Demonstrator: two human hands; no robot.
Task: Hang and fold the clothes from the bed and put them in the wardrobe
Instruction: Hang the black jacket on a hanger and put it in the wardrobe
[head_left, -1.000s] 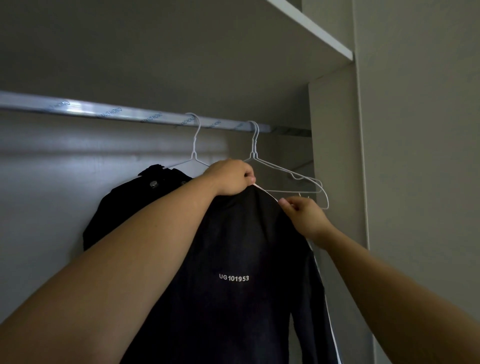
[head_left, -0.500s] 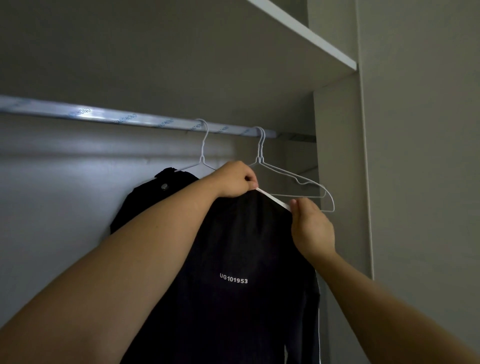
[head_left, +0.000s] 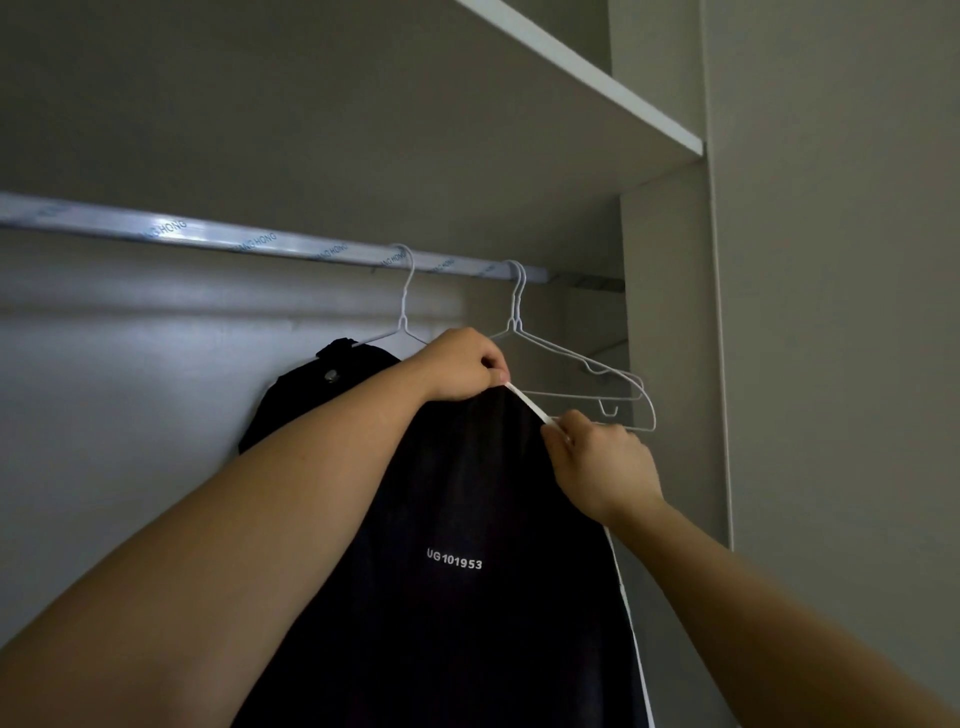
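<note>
Under the wardrobe rail (head_left: 260, 241), both arms reach up and forward. The left hand (head_left: 462, 366) is clenched round the top of the dark garment (head_left: 467, 519), knuckles up. The right hand (head_left: 602, 462) pinches the white trim (head_left: 527, 402) on its shoulder, just below. The garment hangs between the forearms, in front of a second dark garment (head_left: 306, 395). Empty wire hangers (head_left: 587, 374) occupy the gap to the right, close to the side panel (head_left: 670, 338); open rail runs off to the left.
</note>
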